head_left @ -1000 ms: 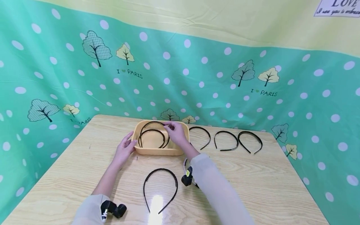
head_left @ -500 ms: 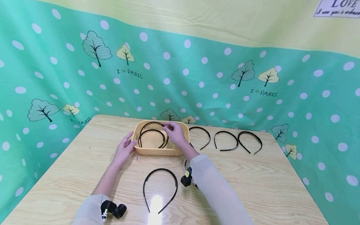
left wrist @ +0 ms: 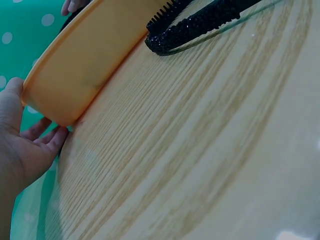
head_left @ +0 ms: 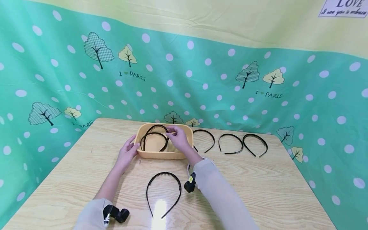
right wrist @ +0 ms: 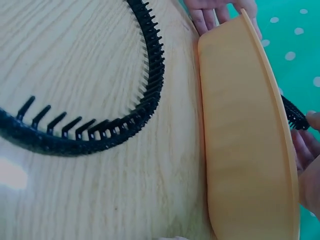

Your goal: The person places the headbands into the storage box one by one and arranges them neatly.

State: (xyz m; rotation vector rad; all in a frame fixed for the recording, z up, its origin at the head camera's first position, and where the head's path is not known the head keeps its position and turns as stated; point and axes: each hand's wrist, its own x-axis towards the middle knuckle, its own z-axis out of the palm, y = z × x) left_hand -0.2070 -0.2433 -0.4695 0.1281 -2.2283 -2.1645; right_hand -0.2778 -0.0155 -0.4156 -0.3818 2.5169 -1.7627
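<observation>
Found tray (head_left: 164,155) on table (head_left: 95,159), toward its far edge, gripped at its left end by left hand (head_left: 127,153), with thumb at rim and fingers low on outer wall. Found toothed headband (right wrist: 295,116) pinched between thumb and fingers of right hand (head_left: 178,137), inside tray, overlapping second headband (head_left: 155,133). Counted three black headbands (head_left: 256,136) in a row, right of tray. Noted front headband (head_left: 164,173) lying between forearms, with curve toward tray. Observed dotted green cloth (head_left: 172,86) behind.
</observation>
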